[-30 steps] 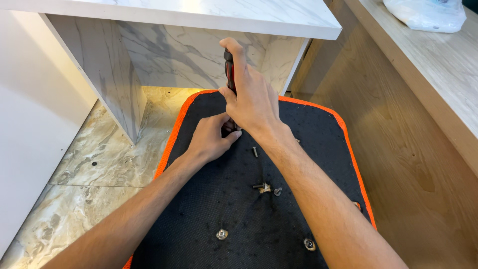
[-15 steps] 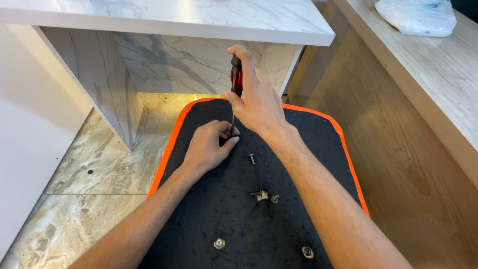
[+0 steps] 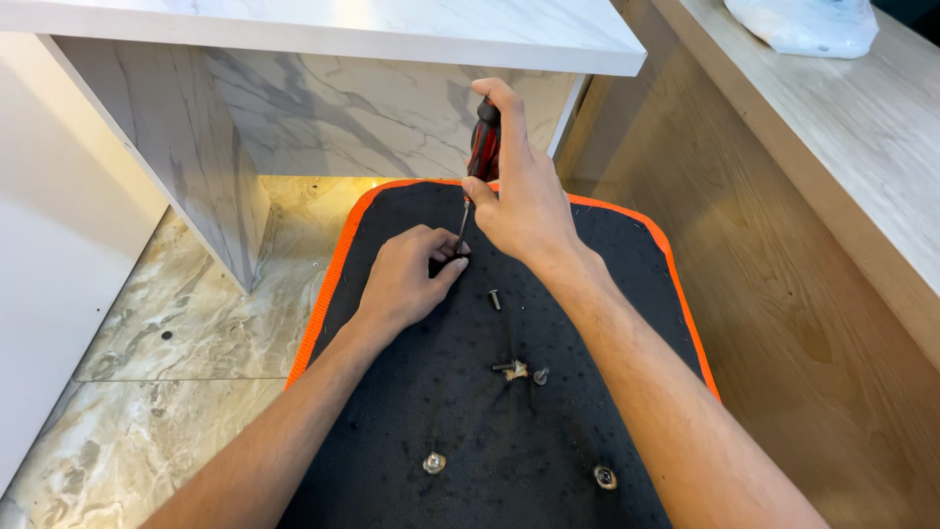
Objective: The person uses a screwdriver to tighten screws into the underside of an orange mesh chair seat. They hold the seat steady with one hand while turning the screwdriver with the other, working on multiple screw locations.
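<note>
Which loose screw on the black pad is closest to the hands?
The lone screw just below the right hand, beside the left hand. The other screws lie farther down the pad.

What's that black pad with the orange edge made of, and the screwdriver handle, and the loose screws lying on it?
The black pad looks like woven fabric, matte and finely textured, with an orange trim. The screwdriver handle in the right hand seems glossy plastic, red and black, catching highlights. The loose screws look like bare metal, silvery and shiny; the exact alloy cannot be told.
</note>
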